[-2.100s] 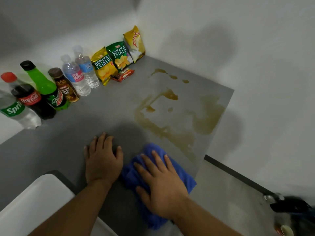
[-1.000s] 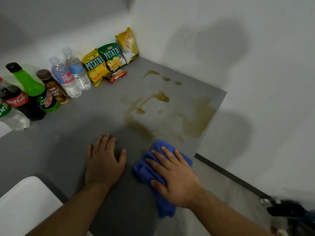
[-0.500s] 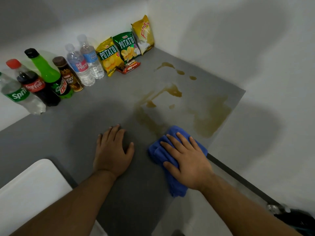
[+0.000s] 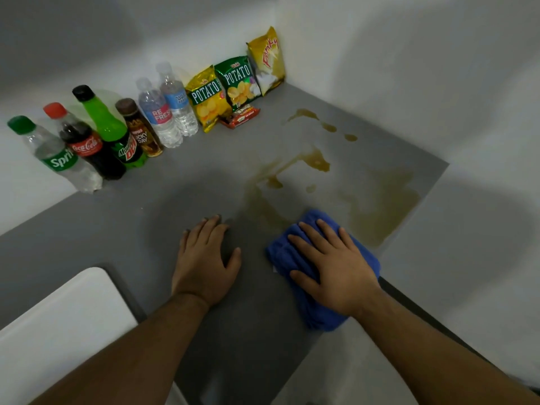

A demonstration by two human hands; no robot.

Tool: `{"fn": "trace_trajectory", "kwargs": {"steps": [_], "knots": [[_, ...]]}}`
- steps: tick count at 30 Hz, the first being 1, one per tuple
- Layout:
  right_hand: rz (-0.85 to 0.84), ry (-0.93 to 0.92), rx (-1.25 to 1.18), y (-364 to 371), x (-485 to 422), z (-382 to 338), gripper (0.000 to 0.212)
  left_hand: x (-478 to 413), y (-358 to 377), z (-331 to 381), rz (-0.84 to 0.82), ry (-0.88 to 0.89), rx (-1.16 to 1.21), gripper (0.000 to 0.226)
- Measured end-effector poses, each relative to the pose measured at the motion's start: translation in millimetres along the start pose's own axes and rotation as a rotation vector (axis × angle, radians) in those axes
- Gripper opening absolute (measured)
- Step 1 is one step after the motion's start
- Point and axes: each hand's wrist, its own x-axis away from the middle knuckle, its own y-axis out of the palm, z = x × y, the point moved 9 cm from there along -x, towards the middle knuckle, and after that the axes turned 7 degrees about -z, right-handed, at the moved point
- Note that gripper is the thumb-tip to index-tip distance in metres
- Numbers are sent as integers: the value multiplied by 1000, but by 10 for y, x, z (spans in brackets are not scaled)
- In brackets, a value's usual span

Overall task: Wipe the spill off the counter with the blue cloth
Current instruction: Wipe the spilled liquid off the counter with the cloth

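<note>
A brown spill (image 4: 382,200) spreads over the right part of the grey counter (image 4: 117,229), with smears and small drops reaching toward the back corner. The bunched blue cloth (image 4: 318,314) lies at the spill's near edge, close to the counter's right edge. My right hand (image 4: 333,267) presses flat on top of the cloth, fingers spread. My left hand (image 4: 204,261) rests palm down on bare counter to the left of the cloth, holding nothing.
Several drink bottles (image 4: 102,133) stand along the back wall at left. Snack bags (image 4: 236,83) and a small red packet (image 4: 239,115) lean in the corner. A white rounded object (image 4: 58,325) sits at lower left. The counter ends at the right, floor below.
My right hand has pushed the blue cloth forward and to the right along the spill's near edge; the brown streak nearest me has thinned. The left hand stays planted.
</note>
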Motion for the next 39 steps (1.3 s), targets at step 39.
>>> {"fn": "trace_trajectory", "kwargs": {"steps": [39], "knots": [[-22,33,9,14,-974,-637,67,-652,-161,-460,16,38,20,55]]}}
